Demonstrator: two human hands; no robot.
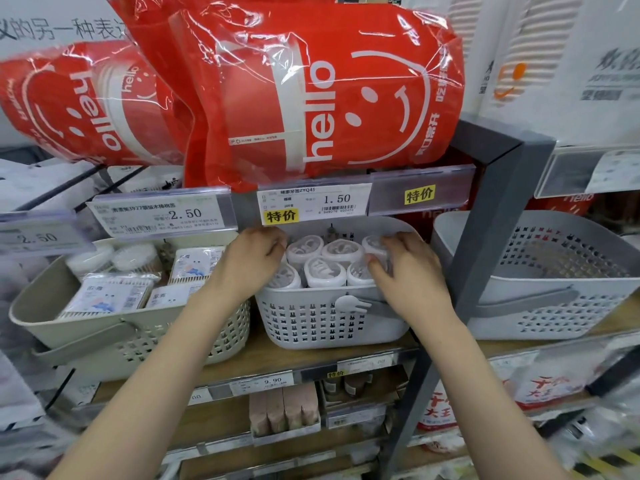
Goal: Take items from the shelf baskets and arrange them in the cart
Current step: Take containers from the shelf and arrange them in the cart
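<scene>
Forearms: two bare arms reach up from the bottom edge into the middle basket on the wooden shelf.
Far-left price tags: clear holders on the shelf edge above, one reading 2.50.
Beige basket: sits at the left on the shelf, holding flat packs of cotton swabs and round tubs behind them.
Red hello bags: big glossy packs lying on the shelf above, overhanging the price strip.
Left hand: inside the left end of the white basket, fingers curled down among the containers; whether this grip has hold of one I cannot tell, the fingertips are hidden.
White basket: perforated, in the middle of the shelf, just beside the beige one, under the 1.50 tag.
Round white containers: packed upright in that basket, lids facing up, between the two hands.
Right hand: at the right end of the same basket, grip curled round the rightmost container there.
Grey upright post: stands just right of the white basket.
Grey basket: larger, beyond the post at the right.
</scene>
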